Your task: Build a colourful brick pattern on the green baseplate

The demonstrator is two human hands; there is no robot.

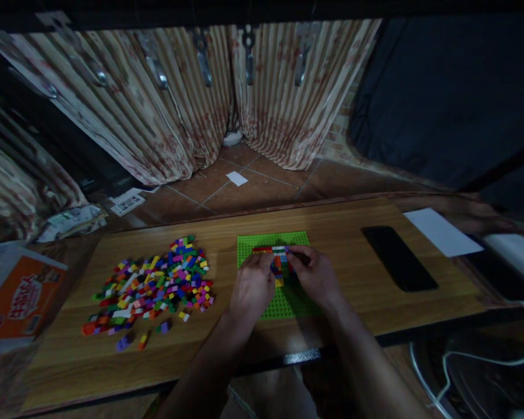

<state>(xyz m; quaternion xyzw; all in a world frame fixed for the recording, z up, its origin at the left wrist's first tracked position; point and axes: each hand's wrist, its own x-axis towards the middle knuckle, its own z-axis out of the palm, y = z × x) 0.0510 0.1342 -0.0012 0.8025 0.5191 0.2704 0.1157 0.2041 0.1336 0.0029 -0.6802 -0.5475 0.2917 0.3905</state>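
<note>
A green studded baseplate (271, 308) lies on the wooden table with a patch of coloured building bricks (279, 259) built on its upper middle. My left hand (255, 282) is curled over the left side of that patch, fingers closed at the bricks; anything between its fingertips is hidden. From the right, my right hand (317, 273) reaches in with thumb and index finger closed at the patch's upper right corner. A small purple brick (287, 249) shows at those fingertips. Both hands cover part of the built bricks.
Loose multicoloured bricks (157, 282) are spread over the left of the table (344, 233). A black phone (397, 259) and a white sheet (436, 231) lie on the right. An orange-labelled box (17, 297) stands at the left. Striped curtains (279, 99) hang beyond the table.
</note>
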